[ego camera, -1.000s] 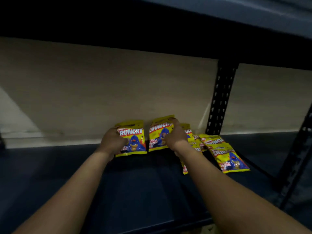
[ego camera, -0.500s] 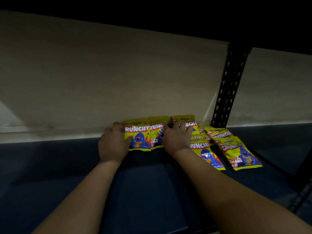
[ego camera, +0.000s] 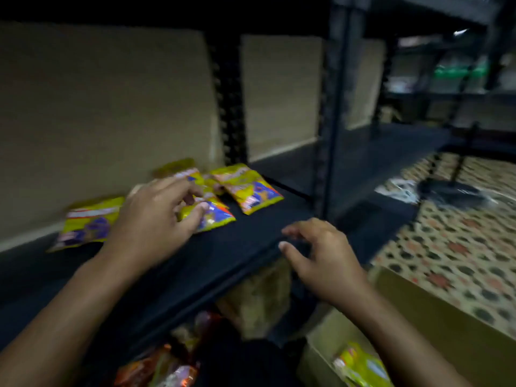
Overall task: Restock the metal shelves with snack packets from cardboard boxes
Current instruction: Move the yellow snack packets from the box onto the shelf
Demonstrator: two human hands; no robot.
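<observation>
Since half a second ago, the right hand [ego camera: 321, 255], fingers loosely spread and empty, has been withdrawn past the dark metal shelf [ego camera: 223, 263] edge, while the open left hand [ego camera: 156, 216] is kept over the yellow snack packets [ego camera: 245, 188] left lying there.

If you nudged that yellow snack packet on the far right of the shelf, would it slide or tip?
The yellow packet lies flat on the dark shelf, so it would probably slide, not tip. Its puffy, glossy look suggests something light and crinkly. Being soft, it would likely flop when lifted by a corner.
</observation>
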